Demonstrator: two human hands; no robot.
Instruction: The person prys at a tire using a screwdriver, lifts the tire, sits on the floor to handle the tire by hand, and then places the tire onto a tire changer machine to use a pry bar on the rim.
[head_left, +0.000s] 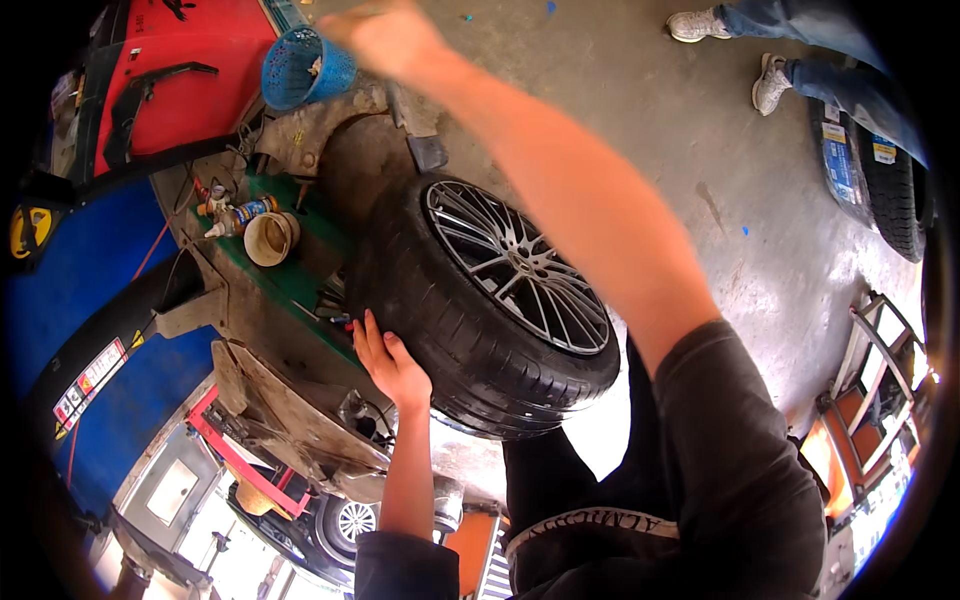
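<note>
Black-tyred, silver-spoked metal wheel (480, 300) is apparently steadied by spread, empty left hand (396, 372); blurred right hand (388, 42), grip indeterminable; balanced support is required.

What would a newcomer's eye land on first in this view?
First, the big black tire with its silver multi-spoke rim in the middle, the left hand at its left side. Next, the right forearm stretched across the upper middle, its blurred right hand near a blue basket. Then the bright red panel at upper left.
</note>
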